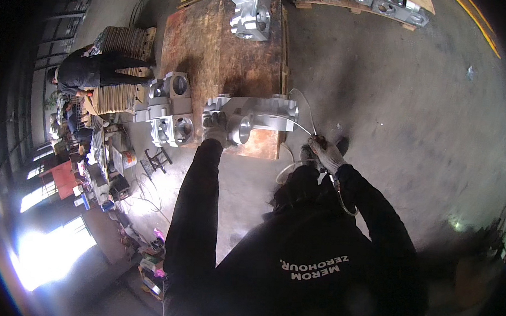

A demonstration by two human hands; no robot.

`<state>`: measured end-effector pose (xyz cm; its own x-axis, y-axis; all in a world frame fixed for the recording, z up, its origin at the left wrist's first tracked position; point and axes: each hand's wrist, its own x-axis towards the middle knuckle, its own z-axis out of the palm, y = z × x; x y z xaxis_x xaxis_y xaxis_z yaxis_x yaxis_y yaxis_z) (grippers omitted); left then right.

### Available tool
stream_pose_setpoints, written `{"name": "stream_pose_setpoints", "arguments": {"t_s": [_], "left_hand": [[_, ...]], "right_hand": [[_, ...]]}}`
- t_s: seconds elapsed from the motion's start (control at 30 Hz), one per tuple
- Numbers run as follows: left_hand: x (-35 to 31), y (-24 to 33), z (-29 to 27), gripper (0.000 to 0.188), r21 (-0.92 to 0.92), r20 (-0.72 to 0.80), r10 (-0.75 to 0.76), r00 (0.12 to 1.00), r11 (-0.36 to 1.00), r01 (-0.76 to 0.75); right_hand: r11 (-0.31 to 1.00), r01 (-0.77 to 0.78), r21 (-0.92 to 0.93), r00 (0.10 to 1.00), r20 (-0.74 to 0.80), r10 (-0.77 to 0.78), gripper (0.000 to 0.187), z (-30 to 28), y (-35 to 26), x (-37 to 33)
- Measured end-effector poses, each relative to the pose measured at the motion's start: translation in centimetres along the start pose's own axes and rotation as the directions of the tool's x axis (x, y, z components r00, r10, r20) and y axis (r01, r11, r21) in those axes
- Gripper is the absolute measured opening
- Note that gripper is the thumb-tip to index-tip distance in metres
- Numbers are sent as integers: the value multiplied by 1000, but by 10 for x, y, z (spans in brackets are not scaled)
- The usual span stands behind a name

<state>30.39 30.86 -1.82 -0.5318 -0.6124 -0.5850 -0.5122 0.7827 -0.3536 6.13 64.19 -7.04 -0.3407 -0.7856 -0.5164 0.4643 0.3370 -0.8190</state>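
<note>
A silver metal casting (260, 114) with round bores lies across the near end of a worn wooden board. My gloved left hand (215, 127) grips the casting's left part, beside a round bored boss. To the right of the board, my gloved right hand (327, 154) is closed around a hose-fed tool that looks like an air blow gun. Its thin pale tube (291, 121) curves from that hand toward the casting; where the tip ends is hard to see. A hose (341, 200) hangs below my right wrist.
More silver castings (172, 110) stand at the board's left edge, and another (251, 15) sits at its far end. A pallet of castings (378, 4) is at the top right. Far left, a person (98, 71) bends beside stacked sheets (120, 96). A small dark stool (157, 159) stands nearby.
</note>
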Motion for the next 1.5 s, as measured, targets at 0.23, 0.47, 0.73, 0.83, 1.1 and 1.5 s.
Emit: {"name": "stream_pose_setpoints", "arguments": {"t_s": [0.23, 0.47, 0.73, 0.83, 1.1, 1.5], "left_hand": [[0, 6, -10, 140, -24, 23, 31, 999, 999, -30], [1, -1, -5, 146, -79, 87, -12, 996, 997, 19], [23, -19, 28, 148, 17, 37, -33, 999, 999, 32], [16, -7, 14, 150, -51, 112, -34, 993, 998, 39], [-3, 4, -23, 149, -126, 150, -3, 989, 992, 22], [0, 9, -23, 152, -47, 51, -41, 998, 998, 43]], "right_hand": [[989, -118, 85, 993, -6, 119, 28, 24, 53, 0], [984, -175, -20, 982, -81, 173, 36, 44, 48, -16], [988, 152, -20, 978, -144, -153, 31, 51, 110, 17], [864, 186, -467, 936, -182, -300, 33, 43, 65, 6], [534, 130, -835, 913, -109, -392, 31, 61, -27, -62], [487, 230, -843, 905, 1, -425, 33, 82, -41, -67]]}}
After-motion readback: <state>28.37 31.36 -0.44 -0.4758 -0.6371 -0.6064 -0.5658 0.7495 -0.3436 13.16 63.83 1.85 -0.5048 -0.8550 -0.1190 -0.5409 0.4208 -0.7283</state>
